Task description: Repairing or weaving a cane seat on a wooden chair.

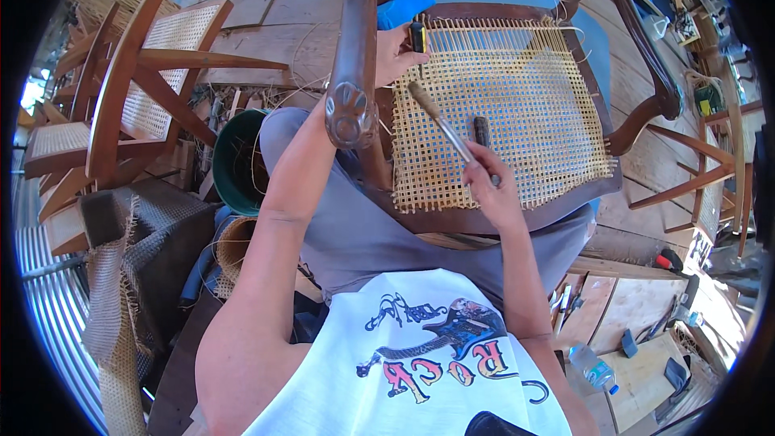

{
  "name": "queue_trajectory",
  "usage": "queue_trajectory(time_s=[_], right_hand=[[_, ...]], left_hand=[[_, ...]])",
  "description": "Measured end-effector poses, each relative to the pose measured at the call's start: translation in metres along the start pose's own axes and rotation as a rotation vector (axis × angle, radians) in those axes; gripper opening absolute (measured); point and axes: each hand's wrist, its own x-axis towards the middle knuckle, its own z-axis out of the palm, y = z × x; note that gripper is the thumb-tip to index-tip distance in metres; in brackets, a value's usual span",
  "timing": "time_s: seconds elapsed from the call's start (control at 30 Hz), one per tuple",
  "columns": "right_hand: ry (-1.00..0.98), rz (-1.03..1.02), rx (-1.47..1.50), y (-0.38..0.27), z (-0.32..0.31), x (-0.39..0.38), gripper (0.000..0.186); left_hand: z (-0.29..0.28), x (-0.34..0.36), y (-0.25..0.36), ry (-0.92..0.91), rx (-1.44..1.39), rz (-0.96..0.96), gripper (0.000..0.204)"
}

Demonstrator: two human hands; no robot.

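Observation:
A dark wooden armchair stands before me, its woven cane seat (517,105) facing up. Loose strand ends stick out along the seat's edges. My left hand (395,55), reaching past the carved armrest (352,105), is closed around a screwdriver-like tool (417,35) with a black and yellow handle, its tip pointing down at the seat's far left corner. My right hand (489,179) grips a metal rod (454,139) with a brown, thicker end, held slantwise above the cane. Beside those fingers is a short dark cylinder (482,130); whether it is held or lies on the seat, I cannot tell.
Brown wooden chair frames with cane panels (173,56) stand at the left. A green bucket (240,163) is beside my left knee, near a roll of woven cane (234,244). At lower right, a plastic bottle (592,367) and tools lie on boards.

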Motion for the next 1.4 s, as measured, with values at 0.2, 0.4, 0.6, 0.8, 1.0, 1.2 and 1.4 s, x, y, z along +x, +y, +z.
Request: queue_trajectory(time_s=[0.2,0.4,0.6,0.8,1.0,1.2,1.4], right_hand=[[0.018,-0.111,-0.193,-0.002,0.016,0.008,0.033],[-0.101,-0.043,-0.202,-0.016,0.014,0.000,0.033],[0.088,-0.071,-0.202,-0.003,-0.003,-0.019,0.034],[0.315,0.089,0.211,-0.012,-0.026,-0.060,0.038],[0.352,0.088,0.203,-0.009,-0.023,-0.042,0.039],[0.098,0.162,0.151,-0.011,-0.021,-0.014,0.037],[0.255,0.091,0.206,-0.011,-0.035,-0.009,0.035]], left_hand=[[0.002,0.001,-0.002,-0.054,0.132,-0.124,0.023],[0.001,-0.004,0.002,-0.051,0.049,-0.048,0.027],[0.002,-0.004,-0.008,-0.008,-0.167,-0.012,0.024],[0.006,-0.009,-0.010,-0.043,-0.005,0.099,0.030],[0.019,-0.004,-0.007,-0.173,-0.055,0.113,0.036],[0.017,0.000,0.012,-0.226,0.033,0.001,0.029],[0.007,0.001,-0.001,-0.121,-0.079,-0.006,0.017]])
